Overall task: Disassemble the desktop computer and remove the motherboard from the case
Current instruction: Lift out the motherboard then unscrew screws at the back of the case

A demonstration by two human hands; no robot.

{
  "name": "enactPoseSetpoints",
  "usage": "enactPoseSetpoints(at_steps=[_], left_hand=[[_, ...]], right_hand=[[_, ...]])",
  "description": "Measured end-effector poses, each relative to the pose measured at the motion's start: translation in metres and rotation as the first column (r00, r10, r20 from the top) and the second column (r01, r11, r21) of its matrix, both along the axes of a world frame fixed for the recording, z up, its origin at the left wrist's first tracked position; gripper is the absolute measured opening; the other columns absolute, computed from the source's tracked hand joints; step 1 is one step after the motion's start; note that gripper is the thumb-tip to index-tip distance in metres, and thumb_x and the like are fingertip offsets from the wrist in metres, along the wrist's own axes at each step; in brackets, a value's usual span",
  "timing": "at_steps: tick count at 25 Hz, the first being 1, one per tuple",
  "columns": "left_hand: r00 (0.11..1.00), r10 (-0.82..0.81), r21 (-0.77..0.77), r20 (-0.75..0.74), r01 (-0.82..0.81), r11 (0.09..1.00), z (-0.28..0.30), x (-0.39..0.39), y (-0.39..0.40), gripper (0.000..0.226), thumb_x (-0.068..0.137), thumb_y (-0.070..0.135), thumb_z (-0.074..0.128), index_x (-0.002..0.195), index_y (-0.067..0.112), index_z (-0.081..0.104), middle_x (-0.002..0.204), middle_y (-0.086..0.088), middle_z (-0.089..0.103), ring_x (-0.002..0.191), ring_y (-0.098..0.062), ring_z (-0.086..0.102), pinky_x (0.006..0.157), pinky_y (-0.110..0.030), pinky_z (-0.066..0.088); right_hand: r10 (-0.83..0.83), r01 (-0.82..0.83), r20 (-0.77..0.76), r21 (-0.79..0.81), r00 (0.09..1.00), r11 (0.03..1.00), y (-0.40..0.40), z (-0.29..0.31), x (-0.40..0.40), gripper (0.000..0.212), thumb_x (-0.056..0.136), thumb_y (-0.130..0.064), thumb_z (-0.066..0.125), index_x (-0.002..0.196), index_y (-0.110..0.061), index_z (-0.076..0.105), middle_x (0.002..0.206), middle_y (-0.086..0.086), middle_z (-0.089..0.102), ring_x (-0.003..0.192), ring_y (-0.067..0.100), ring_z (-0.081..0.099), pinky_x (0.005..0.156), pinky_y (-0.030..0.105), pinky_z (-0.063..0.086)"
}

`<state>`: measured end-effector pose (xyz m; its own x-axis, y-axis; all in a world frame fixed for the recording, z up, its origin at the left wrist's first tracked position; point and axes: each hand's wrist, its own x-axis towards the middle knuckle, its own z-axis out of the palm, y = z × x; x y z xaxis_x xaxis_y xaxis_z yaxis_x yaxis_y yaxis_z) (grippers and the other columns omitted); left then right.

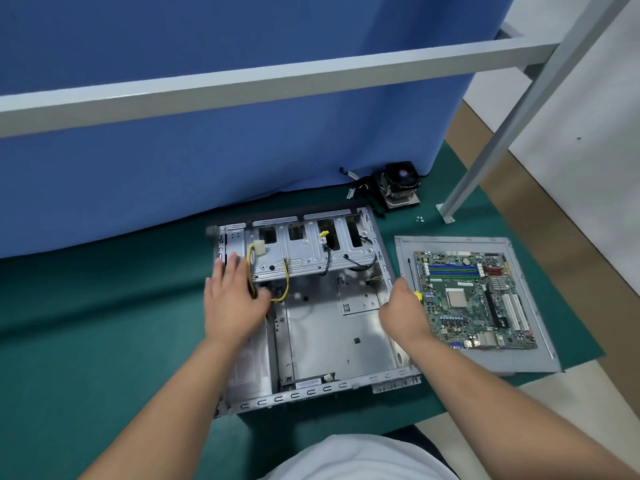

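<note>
Motherboard (pixel 474 299) right of curled right hand (pixel 403 311) (screwdriver (pixel 414 277) gripped); left hand (pixel 232 299) spread; rigid, fragile, best edge-held.

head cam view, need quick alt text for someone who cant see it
A person's left hand reaches open into an emptied computer case on a green mat, while the right hand grips a yellow-tipped tool at the case's right wall. The removed motherboard lies on a grey panel to the right.

bare matt metal case (pixel 339 327), green glossy circuit motherboard (pixel 474 299), matt green mat (pixel 104 341).
</note>
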<state>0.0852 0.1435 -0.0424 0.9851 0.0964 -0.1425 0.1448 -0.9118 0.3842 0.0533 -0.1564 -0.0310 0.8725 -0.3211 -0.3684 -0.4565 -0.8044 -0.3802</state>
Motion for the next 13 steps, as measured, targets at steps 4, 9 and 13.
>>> enactPoseSetpoints(at_steps=[4, 9, 13], left_hand=[[0.990, 0.118, 0.117, -0.071, -0.109, 0.987, -0.006, 0.002, -0.043, 0.129, 0.067, 0.094, 0.054, 0.159, 0.012, 0.019, 0.169, -0.008, 0.015, 0.157, -0.030, 0.003, 0.123, -0.050, -0.009], [0.974, 0.153, 0.192, 0.165, -0.184, 0.964, -0.011, 0.003, -0.039, 0.074, 0.078, 0.045, 0.077, 0.136, 0.013, 0.046, 0.149, -0.006, 0.041, 0.138, -0.032, 0.033, 0.110, -0.053, 0.027], [0.982, 0.057, 0.038, 0.178, -0.065, 0.997, -0.005, 0.016, -0.001, 0.048, 0.083, 0.028, 0.081, 0.128, 0.018, 0.064, 0.128, -0.005, 0.057, 0.119, -0.031, 0.047, 0.099, -0.045, 0.037]], right_hand=[[-0.020, 0.021, 0.026, -0.024, 0.999, 0.999, 0.002, -0.004, 0.000, 0.021, 0.089, 0.005, 0.044, 0.104, -0.009, 0.038, 0.085, 0.010, 0.056, 0.072, 0.029, 0.060, 0.054, 0.035, 0.044], [-0.020, 0.022, 0.036, -0.063, 0.999, 0.998, 0.004, -0.007, -0.001, 0.020, 0.090, 0.003, 0.045, 0.105, -0.009, 0.038, 0.087, 0.011, 0.056, 0.075, 0.032, 0.060, 0.058, 0.039, 0.047], [-0.030, 0.032, 0.033, -0.077, 0.999, 0.996, 0.005, -0.007, 0.000, 0.020, 0.090, 0.002, 0.046, 0.107, -0.008, 0.039, 0.091, 0.014, 0.058, 0.079, 0.035, 0.062, 0.064, 0.043, 0.053]])
